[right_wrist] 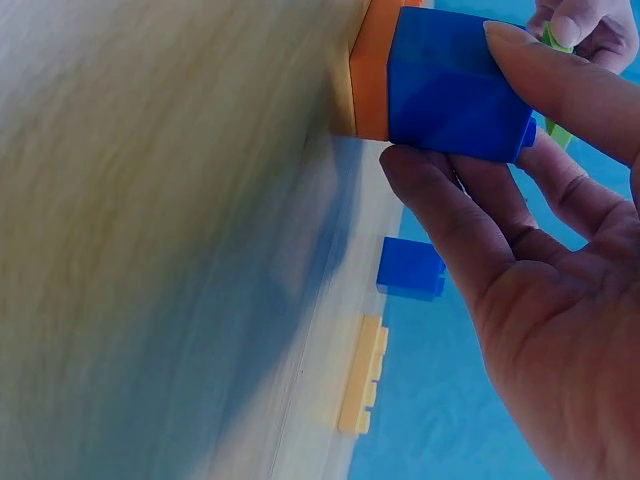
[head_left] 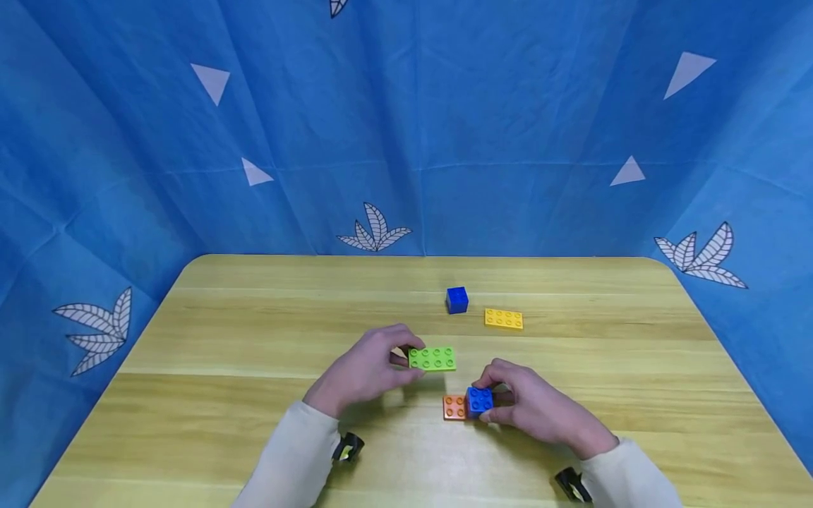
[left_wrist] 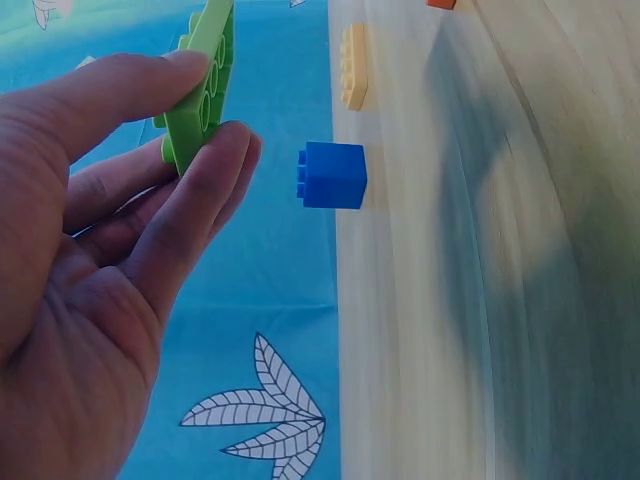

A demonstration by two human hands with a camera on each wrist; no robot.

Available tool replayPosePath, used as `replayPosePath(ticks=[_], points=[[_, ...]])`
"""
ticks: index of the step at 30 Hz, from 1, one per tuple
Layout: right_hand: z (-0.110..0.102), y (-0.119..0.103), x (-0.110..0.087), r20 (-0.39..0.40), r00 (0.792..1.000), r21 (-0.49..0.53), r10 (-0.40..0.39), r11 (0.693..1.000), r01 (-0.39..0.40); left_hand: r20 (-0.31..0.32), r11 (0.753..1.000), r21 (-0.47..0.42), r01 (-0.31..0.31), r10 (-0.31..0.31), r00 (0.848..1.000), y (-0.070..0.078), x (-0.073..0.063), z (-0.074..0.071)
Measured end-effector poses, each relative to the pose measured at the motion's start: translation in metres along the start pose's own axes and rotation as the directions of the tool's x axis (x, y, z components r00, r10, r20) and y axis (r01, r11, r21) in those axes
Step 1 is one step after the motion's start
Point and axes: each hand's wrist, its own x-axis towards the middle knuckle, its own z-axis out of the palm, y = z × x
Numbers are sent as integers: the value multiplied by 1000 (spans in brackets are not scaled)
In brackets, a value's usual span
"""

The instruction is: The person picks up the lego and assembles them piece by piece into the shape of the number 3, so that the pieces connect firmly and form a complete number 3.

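My left hand (head_left: 368, 370) pinches a flat lime-green toy brick (head_left: 432, 359) by its left end. In the left wrist view the green brick (left_wrist: 200, 90) is held off the table between thumb and fingers. My right hand (head_left: 530, 406) grips a blue cube-shaped brick (head_left: 479, 401) with thumb and fingertips, studs facing up. A flat orange brick (head_left: 454, 407) appears just left of that blue brick. From the right wrist, the orange brick (right_wrist: 372, 80) shows between the blue brick (right_wrist: 455, 85) and the table; whether the two are joined I cannot tell.
Farther back on the wooden table (head_left: 254, 317) stands a second blue brick (head_left: 456, 300). A flat yellow brick (head_left: 504, 319) lies to its right. Behind the table's far edge hangs a blue patterned cloth (head_left: 508, 141), which also rises along both sides.
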Motion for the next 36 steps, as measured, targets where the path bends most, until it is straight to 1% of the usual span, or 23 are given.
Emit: replayPosePath(ticks=[6, 12, 17, 22, 28, 31, 36], points=[[2, 0, 2, 1, 1000, 2, 3, 1000, -3, -1, 1000, -22, 14, -14, 1000, 2, -1, 3], [1, -1, 1, 3, 1000, 14, 27, 1000, -27, 2, 999, -36, -39, 39, 999, 7, 1, 10], [-1, -1, 0, 11, 999, 10, 47, 999, -47, 25, 996, -69, -62, 64, 998, 13, 5, 17], [-2, 1, 0, 21, 998, 34, 54, 998, -55, 49, 998, -48, -51, 53, 997, 17, 8, 21], [-1, 3, 2, 34, 999, 41, 22, 999, -23, 75, 998, -52, -29, 33, 997, 19, 10, 28], [-1, 3, 3, 39, 999, 35, 16, 999, -17, 84, 999, -45, -31, 34, 996, 19, 11, 31], [-2, 3, 4, 35, 999, 23, 20, 1000, -21, 93, 998, -30, -53, 55, 994, 20, 13, 35]])
